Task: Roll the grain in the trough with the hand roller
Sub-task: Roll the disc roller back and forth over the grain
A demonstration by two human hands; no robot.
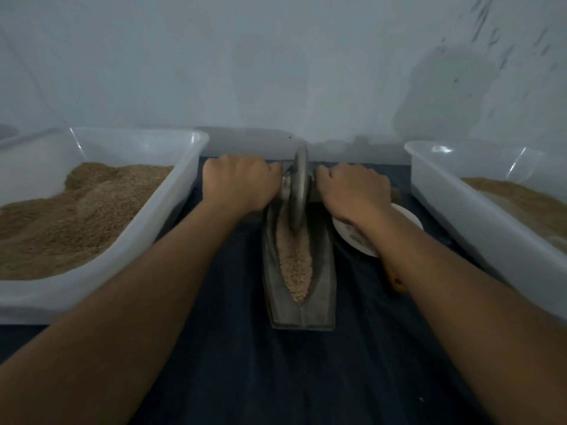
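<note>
We see a pale, bluish-white wall (276, 62) filling the far half of the scene, dimly lit, with soft shadows on it at the right and faint streaks toward its upper right corner. Below it, a dark blue cloth (276, 372) covers the surface from the foot of the wall to the near edge.

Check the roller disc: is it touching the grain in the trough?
Touching. The head view shows the roller disc with its lower edge sunk into the grain.
</note>
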